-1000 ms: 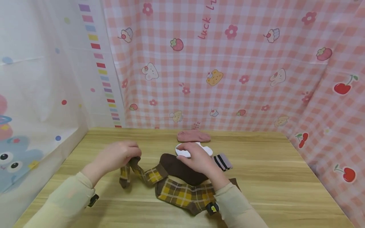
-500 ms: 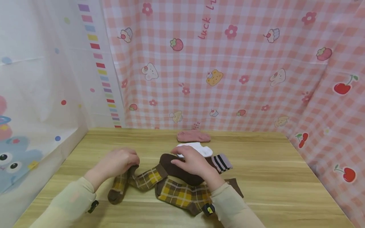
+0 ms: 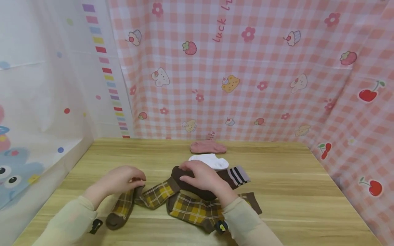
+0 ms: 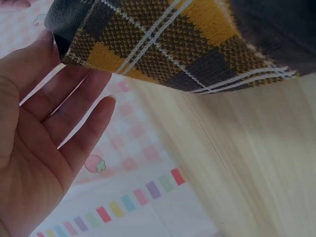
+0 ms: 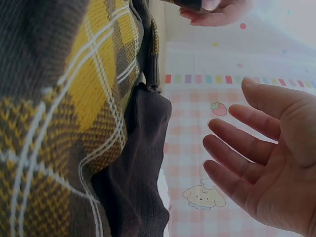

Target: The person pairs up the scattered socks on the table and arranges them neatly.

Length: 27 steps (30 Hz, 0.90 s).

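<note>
A brown-and-yellow plaid sock [image 3: 123, 206] lies bent at the left of the table, its far end reaching toward the middle. My left hand [image 3: 118, 181] pinches its raised dark edge between thumb and fingers; in the left wrist view the plaid knit [image 4: 148, 44] hangs by the fingertips. Over a dark brown sock [image 3: 197, 188] with a striped cuff, my right hand [image 3: 203, 176] hovers with relaxed, spread fingers and holds nothing. A second plaid sock [image 3: 197, 208] lies below it, partly hidden by the right wrist.
A white low-cut sock [image 3: 212, 161] and a pink sock [image 3: 207, 147] lie farther back. The wooden table [image 3: 292, 191] ends at a pink checked curtain [image 3: 215, 102]. A white printed sheet [image 3: 46, 85] hangs on the left.
My left hand has lowered and moved slightly left, laying the plaid sock's toe nearer the front. My right hand has drawn back slightly toward me, leaving the white sock more exposed.
</note>
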Each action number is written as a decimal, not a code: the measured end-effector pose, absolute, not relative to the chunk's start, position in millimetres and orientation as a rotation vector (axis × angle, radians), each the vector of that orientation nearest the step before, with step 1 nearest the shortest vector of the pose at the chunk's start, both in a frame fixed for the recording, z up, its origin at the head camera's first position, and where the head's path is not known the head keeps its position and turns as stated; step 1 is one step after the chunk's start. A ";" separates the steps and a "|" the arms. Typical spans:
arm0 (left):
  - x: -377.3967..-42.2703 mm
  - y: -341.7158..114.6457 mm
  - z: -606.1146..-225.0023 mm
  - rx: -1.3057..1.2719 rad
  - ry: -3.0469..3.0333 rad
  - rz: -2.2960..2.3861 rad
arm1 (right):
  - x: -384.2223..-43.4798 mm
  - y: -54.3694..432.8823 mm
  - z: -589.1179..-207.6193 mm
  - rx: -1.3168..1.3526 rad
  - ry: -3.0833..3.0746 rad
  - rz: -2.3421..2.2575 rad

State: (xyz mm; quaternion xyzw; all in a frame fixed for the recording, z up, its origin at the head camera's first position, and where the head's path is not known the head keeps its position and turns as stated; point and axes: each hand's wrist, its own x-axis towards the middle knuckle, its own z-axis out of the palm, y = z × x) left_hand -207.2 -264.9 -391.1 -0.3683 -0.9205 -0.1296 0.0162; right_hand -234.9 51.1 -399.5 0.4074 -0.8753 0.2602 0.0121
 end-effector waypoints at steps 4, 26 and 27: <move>-203.9 -269.6 -391.6 -1.072 -2.875 -0.482 | -234.4 48.5 -399.0 1.283 -2.736 0.808; -169.0 -308.9 -398.9 -0.452 -2.961 -0.767 | -229.4 28.5 -399.7 1.243 -2.828 0.827; -167.8 -309.9 -399.7 -0.435 -2.963 -0.776 | -229.4 27.3 -400.7 1.234 -2.837 0.822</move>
